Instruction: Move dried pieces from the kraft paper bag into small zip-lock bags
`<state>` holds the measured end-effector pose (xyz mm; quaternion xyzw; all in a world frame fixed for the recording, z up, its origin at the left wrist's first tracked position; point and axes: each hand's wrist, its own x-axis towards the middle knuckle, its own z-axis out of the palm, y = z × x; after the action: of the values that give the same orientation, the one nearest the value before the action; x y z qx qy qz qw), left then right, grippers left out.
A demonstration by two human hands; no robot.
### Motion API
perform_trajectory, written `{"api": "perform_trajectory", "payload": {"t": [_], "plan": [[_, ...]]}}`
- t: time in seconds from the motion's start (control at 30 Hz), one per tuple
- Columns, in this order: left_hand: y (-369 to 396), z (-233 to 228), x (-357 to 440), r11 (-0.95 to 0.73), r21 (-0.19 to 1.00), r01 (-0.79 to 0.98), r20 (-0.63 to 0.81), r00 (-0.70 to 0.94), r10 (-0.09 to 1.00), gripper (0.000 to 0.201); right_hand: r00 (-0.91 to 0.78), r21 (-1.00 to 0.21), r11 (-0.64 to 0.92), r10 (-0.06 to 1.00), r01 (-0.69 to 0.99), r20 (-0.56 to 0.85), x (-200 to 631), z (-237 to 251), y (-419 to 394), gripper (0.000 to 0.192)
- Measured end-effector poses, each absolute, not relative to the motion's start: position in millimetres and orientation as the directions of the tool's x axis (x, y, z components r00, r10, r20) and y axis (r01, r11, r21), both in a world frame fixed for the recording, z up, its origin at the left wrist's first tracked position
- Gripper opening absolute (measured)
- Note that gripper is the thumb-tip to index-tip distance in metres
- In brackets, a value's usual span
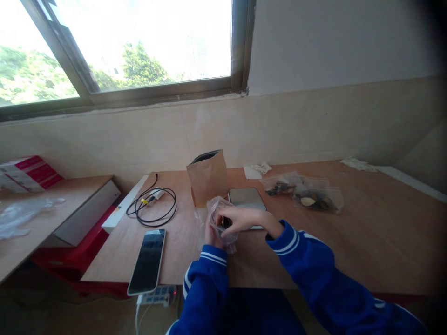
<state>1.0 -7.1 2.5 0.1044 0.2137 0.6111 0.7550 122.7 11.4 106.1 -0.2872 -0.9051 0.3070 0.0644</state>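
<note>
**Beneath the bright window (157,42), a wooden table (335,246) in use**

From where I stand, the table runs along the tiled wall. Towards its far right lie clear zip bags (316,197), overlapping, with dark pieces and one pale round one showing through. A brown paper pouch (208,179) stands upright near the middle, its top gaping. Just right of it lies a flat silver-topped slab (246,197). On the left, a phone (147,260) lies face up, its lower end poking past the near edge, with a coiled black cable (145,201) behind it.

The clear plastic bag (230,239) is up front, before the pouch. The left hand (210,235), half hidden behind the film, grasps it. The right hand (240,217) curls its fingers into the mouth, around something dark (226,222); I can't tell whether that is pinched.
</note>
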Motion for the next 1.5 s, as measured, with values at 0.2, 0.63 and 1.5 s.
{"api": "perform_trajectory", "payload": {"t": [0.2, 0.63, 1.5], "plan": [[-6, 2, 1, 0.273, 0.340, -0.900, -0.260, 0.189, 0.947, 0.035, -0.759, -0.698, 0.545, 0.651, 0.465, 0.003, 125, 114, 11, 0.028], [-7, 2, 2, 0.237, 0.344, -0.909, -0.287, 0.138, 0.948, 0.033, -0.814, -0.568, 0.698, 0.575, 0.436, 0.081, 118, 106, 9, 0.014], [-9, 0, 0, 0.275, 0.418, -0.866, -0.218, 0.199, 0.955, 0.043, -0.844, -0.381, 0.821, 0.512, 0.425, 0.163, 116, 85, 1, 0.006]]}}
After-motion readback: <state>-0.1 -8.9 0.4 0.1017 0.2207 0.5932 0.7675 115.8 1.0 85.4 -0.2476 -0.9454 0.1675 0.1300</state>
